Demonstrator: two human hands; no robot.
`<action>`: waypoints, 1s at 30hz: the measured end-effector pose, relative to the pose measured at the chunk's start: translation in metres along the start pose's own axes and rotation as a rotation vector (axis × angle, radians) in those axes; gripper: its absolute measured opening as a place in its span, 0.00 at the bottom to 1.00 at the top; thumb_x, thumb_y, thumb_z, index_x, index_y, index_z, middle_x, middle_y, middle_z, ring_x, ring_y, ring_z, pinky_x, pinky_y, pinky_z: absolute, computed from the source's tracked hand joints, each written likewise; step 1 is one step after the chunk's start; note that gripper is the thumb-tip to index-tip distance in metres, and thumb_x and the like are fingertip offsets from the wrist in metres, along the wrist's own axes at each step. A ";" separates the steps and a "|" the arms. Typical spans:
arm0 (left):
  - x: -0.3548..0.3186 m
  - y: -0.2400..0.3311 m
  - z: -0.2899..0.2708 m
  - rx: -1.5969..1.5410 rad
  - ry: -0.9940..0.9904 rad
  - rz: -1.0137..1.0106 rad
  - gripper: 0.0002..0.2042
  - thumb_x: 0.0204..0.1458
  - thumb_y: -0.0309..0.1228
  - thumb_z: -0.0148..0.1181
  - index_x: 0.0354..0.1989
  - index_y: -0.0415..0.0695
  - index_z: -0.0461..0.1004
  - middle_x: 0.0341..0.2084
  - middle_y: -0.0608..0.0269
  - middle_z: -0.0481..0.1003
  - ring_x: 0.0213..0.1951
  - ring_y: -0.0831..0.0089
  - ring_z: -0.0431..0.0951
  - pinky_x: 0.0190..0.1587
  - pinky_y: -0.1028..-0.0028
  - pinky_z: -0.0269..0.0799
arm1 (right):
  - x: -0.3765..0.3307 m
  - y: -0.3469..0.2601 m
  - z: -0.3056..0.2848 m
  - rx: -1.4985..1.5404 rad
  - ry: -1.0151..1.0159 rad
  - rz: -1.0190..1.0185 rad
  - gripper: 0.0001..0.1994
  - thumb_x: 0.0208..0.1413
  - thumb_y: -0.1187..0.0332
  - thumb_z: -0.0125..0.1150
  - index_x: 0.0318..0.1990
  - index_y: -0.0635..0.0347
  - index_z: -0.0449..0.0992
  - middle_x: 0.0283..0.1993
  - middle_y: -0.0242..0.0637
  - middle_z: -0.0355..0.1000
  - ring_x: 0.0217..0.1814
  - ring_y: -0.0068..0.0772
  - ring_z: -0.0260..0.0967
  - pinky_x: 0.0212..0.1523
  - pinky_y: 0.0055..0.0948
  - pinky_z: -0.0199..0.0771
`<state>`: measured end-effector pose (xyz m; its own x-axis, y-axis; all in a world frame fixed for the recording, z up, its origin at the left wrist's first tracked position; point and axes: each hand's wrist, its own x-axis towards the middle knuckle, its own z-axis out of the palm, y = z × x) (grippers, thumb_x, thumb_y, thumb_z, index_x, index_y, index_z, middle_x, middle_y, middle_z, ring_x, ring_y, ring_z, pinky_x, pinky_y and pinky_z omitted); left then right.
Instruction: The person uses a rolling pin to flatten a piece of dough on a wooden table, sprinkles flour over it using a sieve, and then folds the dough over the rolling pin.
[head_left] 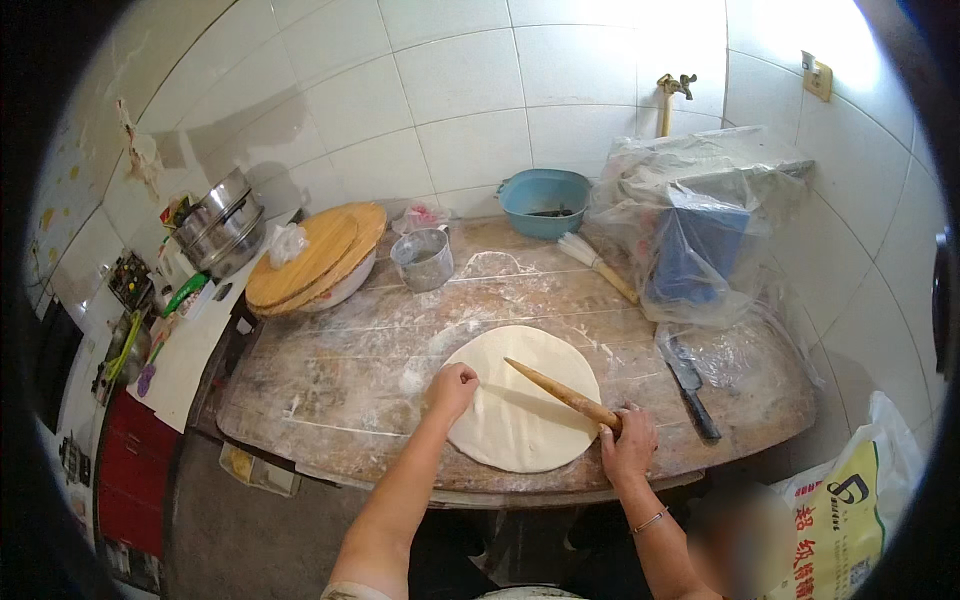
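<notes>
Pale dough round (520,400) lies between my hands, left hand (452,386) fisted on its edge to pin it, right hand (628,445) gripping the wooden rolling pin (560,391) angled across it on the floured tabletop (340,380).

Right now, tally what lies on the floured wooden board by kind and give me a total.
Dough sheets: 1
Rolling pins: 1
Knives: 1
Metal cups: 1
Blue basins: 1
Brushes: 1
Bowls with wooden lids: 1
Total: 7
</notes>
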<state>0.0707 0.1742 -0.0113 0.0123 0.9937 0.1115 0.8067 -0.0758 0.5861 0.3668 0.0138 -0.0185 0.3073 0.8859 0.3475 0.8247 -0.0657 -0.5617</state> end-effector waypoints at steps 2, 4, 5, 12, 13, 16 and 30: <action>0.000 0.001 -0.002 0.000 -0.012 0.023 0.08 0.46 0.33 0.64 0.32 0.43 0.81 0.29 0.57 0.79 0.34 0.63 0.80 0.38 0.66 0.75 | 0.000 0.001 0.000 0.013 -0.024 0.012 0.18 0.49 0.66 0.67 0.46 0.58 0.71 0.59 0.46 0.67 0.64 0.50 0.59 0.63 0.49 0.53; 0.000 0.003 -0.003 0.007 -0.031 0.056 0.08 0.46 0.33 0.63 0.32 0.43 0.80 0.29 0.56 0.79 0.34 0.62 0.80 0.38 0.65 0.75 | 0.001 0.002 -0.001 0.025 -0.019 0.013 0.18 0.49 0.66 0.67 0.46 0.58 0.71 0.59 0.45 0.67 0.64 0.50 0.59 0.63 0.49 0.53; 0.000 0.006 -0.004 0.057 -0.032 0.080 0.08 0.47 0.32 0.62 0.32 0.43 0.80 0.29 0.56 0.79 0.34 0.61 0.79 0.38 0.65 0.75 | 0.001 0.003 -0.001 0.030 -0.019 0.012 0.17 0.49 0.66 0.67 0.46 0.58 0.71 0.59 0.45 0.67 0.64 0.50 0.59 0.63 0.49 0.54; 0.017 -0.021 0.001 -0.118 -0.092 -0.071 0.09 0.53 0.32 0.56 0.35 0.39 0.75 0.29 0.56 0.77 0.30 0.62 0.78 0.35 0.67 0.75 | 0.000 0.001 0.002 0.034 -0.035 0.003 0.18 0.48 0.66 0.67 0.46 0.58 0.70 0.60 0.43 0.67 0.64 0.50 0.59 0.63 0.49 0.54; 0.016 -0.032 -0.008 -0.400 -0.105 -0.185 0.09 0.54 0.32 0.56 0.35 0.38 0.74 0.28 0.57 0.76 0.29 0.64 0.78 0.33 0.68 0.75 | 0.000 0.000 0.001 0.040 -0.036 0.000 0.18 0.48 0.66 0.67 0.46 0.58 0.70 0.60 0.43 0.67 0.64 0.50 0.59 0.63 0.49 0.54; -0.010 -0.053 -0.056 -0.872 -0.046 -0.307 0.05 0.56 0.27 0.55 0.36 0.37 0.71 0.26 0.59 0.74 0.26 0.73 0.75 0.27 0.74 0.73 | -0.001 0.007 0.005 0.032 -0.003 0.000 0.18 0.49 0.67 0.66 0.46 0.58 0.70 0.59 0.44 0.67 0.64 0.50 0.59 0.63 0.49 0.54; -0.322 -0.291 -0.242 0.357 0.235 -0.877 0.26 0.49 0.25 0.62 0.59 0.40 0.67 0.54 0.41 0.71 0.58 0.50 0.69 0.58 0.54 0.65 | -0.004 -0.009 -0.009 0.016 -0.024 -0.072 0.17 0.49 0.66 0.67 0.45 0.58 0.71 0.56 0.43 0.68 0.61 0.48 0.61 0.59 0.48 0.58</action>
<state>-0.3113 -0.1437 -0.0237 -0.7648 0.6405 -0.0688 0.6052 0.7511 0.2639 0.3622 0.0064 -0.0082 0.2364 0.8987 0.3695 0.8364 0.0054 -0.5481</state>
